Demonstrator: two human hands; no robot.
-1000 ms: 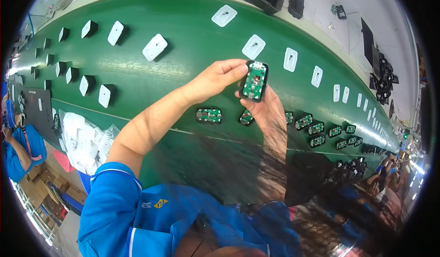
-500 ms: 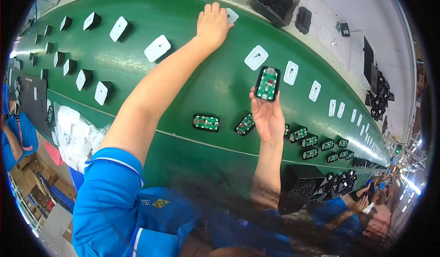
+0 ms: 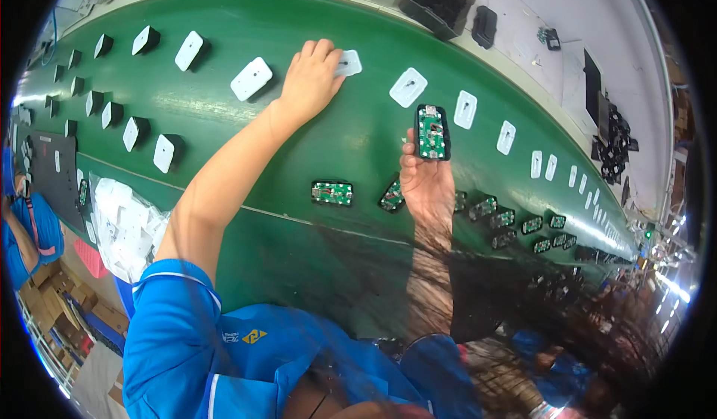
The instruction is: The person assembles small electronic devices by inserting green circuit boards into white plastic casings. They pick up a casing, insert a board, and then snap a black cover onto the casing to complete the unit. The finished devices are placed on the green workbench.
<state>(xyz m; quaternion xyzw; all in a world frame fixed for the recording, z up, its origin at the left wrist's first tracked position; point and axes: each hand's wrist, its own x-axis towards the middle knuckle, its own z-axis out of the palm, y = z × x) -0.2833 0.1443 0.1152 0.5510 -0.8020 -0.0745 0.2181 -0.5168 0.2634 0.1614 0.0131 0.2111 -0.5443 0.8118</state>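
The left hand had travelled out from the middle of the belt, where a second before it had met the right hand over the board, to the far edge of the long green conveyor belt. It lay flat, palm down, fingers spread over a white rounded plastic plate, touching it rather than gripping it; only the plate's right end showed past the fingertips. The outstretched arm suggested a reach for the nearest plate in the far row.

The right hand had stayed roughly where it was, near the middle of the belt's width, and had lifted slightly. It pinched a black rectangular shell with a green circuit board inside, thumb on the left side and fingers behind, holding it upright with the board face toward the camera, probably so that its open side was ready to be covered.

Other white plates lay spaced along the far edge. Toward the near edge, just beside the right wrist, lay further board-filled black shells, and more ran in a row to the right end. A clear bag of white parts sat off the near left edge.
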